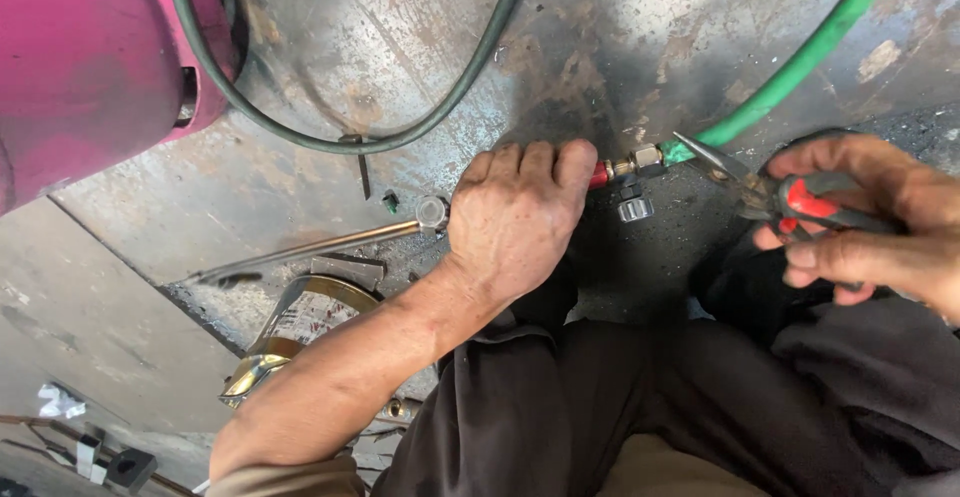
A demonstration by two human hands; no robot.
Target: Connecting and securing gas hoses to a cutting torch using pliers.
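My left hand (520,219) is closed around a cutting torch body; its metal tube (310,247) runs out to the left and a red valve knob (598,174) shows at the fingers. A brass fitting (640,163) joins the torch to a green hose (790,72) that runs up to the right. My right hand (870,219) grips red-and-black pliers (790,197), their pointed jaws touching the hose end beside the fitting. A small metal clamp (634,207) lies just under the fitting.
A pink gas cylinder (80,57) lies at the upper left. A dark hose (380,137) loops across the rusty steel plate (330,47). A brass gauge part (290,332) sits under my left forearm. My dark trousers (640,407) fill the lower right.
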